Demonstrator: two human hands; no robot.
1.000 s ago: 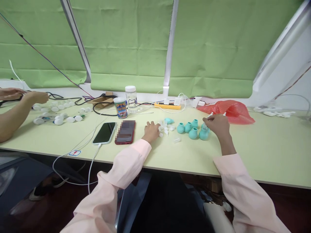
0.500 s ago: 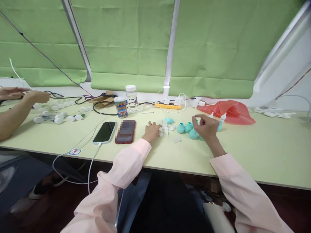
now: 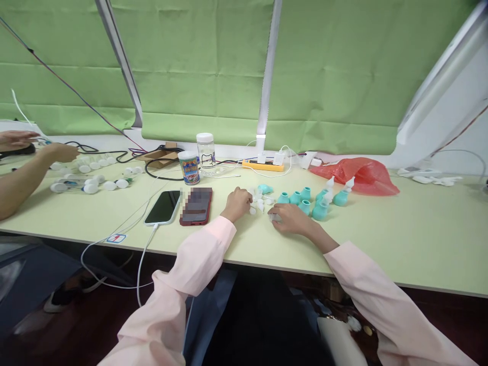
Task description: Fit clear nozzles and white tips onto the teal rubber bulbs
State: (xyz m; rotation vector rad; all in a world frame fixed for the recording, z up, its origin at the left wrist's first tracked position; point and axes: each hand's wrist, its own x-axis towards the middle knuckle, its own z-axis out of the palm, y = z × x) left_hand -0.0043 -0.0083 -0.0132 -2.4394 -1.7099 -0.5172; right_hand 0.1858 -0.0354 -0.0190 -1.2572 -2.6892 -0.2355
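My left hand has its fingers drawn together at the left edge of a small pile of white translucent pieces; what it grips, if anything, is too small to name. My right hand is closed on a clear piece at the table surface, right of the pile. Beyond the right hand stand several open-topped teal bulbs. Three teal bulbs with white tips stand to their right, one of them at the back right. Another teal bulb lies on its side behind the pile.
Two phones lie left of my hands, below a noodle cup and a clear jar. An orange power strip and red plastic bag lie behind. Another person's hands are at far left, near white-capped parts.
My right hand has moved left and down from above the teal bulbs to the clear piece and closed on it. My left hand has drawn its fingers together. More teal bulbs are uncovered.
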